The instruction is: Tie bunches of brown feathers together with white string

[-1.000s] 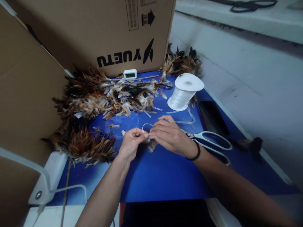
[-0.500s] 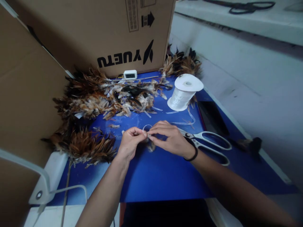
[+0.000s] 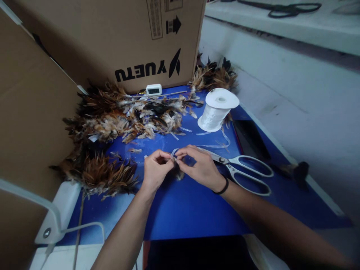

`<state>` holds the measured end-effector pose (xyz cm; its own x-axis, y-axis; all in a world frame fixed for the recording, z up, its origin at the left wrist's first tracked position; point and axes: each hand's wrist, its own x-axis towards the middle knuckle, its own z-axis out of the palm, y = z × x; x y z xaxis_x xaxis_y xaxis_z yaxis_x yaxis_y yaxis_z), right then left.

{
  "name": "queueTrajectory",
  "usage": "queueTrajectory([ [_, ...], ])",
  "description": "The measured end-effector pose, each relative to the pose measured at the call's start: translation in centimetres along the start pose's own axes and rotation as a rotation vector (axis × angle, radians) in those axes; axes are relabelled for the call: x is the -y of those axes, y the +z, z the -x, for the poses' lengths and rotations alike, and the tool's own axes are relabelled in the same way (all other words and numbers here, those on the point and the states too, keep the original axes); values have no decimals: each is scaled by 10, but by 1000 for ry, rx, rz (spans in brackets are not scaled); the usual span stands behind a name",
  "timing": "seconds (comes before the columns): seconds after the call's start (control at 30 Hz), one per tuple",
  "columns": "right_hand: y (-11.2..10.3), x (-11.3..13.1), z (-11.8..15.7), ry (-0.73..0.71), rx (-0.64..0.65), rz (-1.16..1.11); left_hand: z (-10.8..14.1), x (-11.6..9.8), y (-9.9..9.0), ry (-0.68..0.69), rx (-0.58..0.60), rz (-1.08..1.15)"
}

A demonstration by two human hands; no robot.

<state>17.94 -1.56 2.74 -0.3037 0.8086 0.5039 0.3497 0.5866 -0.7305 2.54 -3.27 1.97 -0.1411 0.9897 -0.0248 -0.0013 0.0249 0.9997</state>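
My left hand (image 3: 157, 167) is closed in a pinch, thumb against forefinger, near the middle of the blue table. Facing it, my right hand (image 3: 198, 165) pinches too, its fingertips almost meeting the left ones. A narrow white ribbon (image 3: 174, 152) makes a small loop between the fingertips of both hands. Below them hangs a small feather tuft (image 3: 179, 174), partly hidden by the fingers; which hand grips its base is hard to see. White-handled scissors (image 3: 237, 168) lie just right of my right hand, their blades partly behind it.
A ribbon spool (image 3: 215, 112) stands at the back right, beside a dark phone (image 3: 250, 138). Feather bunches (image 3: 107, 172) and loose feathers (image 3: 146, 116) cover the left and back. A cardboard box (image 3: 92, 37) rises behind a small digital clock (image 3: 153, 89). A white lamp base (image 3: 53, 221) sits front left.
My right hand has turned slightly, its fingers a little more apart from the palm. The ribbon loop between the hands has become smaller. The view has shifted slightly.
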Motion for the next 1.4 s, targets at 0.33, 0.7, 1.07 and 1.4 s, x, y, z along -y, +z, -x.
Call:
queueTrajectory([
  [0.33, -1, 3, -3, 192, 47, -165, 4, -5, 2, 87, -47, -80],
  [0.7, -2, 2, -7, 463, 125, -385, 4, -3, 4, 102, -63, 5],
  [1.07, -2, -2, -6, 266, 156, -284, 4, -2, 5, 89, -83, 26],
  [1.4, 1, 2, -4, 221, 100, -89, 5, -4, 9, 98, -92, 12],
])
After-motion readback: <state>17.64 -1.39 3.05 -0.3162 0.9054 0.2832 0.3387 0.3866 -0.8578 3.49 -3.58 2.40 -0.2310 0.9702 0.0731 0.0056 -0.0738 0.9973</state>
